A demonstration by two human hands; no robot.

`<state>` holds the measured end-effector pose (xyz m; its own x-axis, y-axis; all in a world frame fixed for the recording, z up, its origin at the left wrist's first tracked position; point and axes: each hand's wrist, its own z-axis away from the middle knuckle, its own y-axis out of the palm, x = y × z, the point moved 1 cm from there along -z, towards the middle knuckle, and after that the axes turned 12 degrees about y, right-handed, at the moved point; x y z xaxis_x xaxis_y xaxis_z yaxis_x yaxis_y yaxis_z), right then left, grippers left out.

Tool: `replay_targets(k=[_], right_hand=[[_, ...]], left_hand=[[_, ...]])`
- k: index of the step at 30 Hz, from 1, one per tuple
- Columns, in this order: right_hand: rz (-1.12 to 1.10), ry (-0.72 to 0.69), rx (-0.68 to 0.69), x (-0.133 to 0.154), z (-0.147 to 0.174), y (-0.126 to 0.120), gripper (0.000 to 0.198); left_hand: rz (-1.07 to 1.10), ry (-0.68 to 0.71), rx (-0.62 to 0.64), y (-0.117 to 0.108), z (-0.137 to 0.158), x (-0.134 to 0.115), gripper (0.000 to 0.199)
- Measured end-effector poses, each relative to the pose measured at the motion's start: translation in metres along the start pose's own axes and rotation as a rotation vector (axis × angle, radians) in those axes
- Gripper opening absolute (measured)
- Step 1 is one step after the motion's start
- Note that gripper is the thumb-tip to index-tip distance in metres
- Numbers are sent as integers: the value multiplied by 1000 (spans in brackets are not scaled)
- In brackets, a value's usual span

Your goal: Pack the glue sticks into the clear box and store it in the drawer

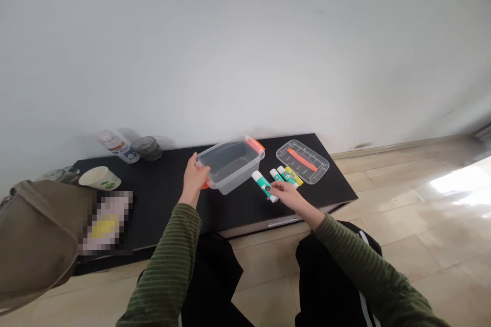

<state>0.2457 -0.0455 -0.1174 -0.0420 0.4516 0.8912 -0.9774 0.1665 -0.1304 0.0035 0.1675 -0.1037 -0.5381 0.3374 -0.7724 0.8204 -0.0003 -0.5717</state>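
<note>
Surroundings: black bench (169, 179) against a pale wall. At its left end, a brown fabric article (42, 245) covers the corner; beside it, a pixelated pale-and-yellow item (107, 219), its nature not to be told. Behind these, a paper cup (100, 178), tilted in view; a spray can (118, 147) and, just beside it, a drinking glass (147, 148), both by the wall.

Container: clear plastic box (241, 177), orange clips at its ends, open side up, mid-bench. Its clear lid (320, 163), with orange handle (302, 159), lies flat at the right end.

Hands: left hand (195, 178), fingers closed over the left end of the box rim. Right hand (286, 195), fingers pinching a white-and-green glue stick (261, 182), held between the box and three more lying side by side: two green-labelled glue sticks (287, 176) and a yellow glue stick (294, 176), near the lid.

Markings: green leaf motif on the cup; blue and red print on the can; glue-stick labels appear too small to read.
</note>
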Motion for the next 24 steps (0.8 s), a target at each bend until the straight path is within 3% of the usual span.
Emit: replay_targets(k=[4, 8, 14, 19, 24], right_hand=[[7, -63, -19, 6, 8, -4, 39], [83, -269, -117, 15, 24, 1, 41], [447, -384, -283, 46, 44, 42, 33], [991, -284, -288, 74, 36, 92, 30], [1356, -85, -61, 84, 7, 130, 32]], left_hand=[[5, 2, 15, -5, 10, 8, 74], [-59, -11, 100, -23, 35, 4, 73], [-159, 98, 194, -40, 87, -7, 63], [-141, 138, 274, -37, 107, -5, 38], [-129, 108, 302, -35, 100, -4, 34]])
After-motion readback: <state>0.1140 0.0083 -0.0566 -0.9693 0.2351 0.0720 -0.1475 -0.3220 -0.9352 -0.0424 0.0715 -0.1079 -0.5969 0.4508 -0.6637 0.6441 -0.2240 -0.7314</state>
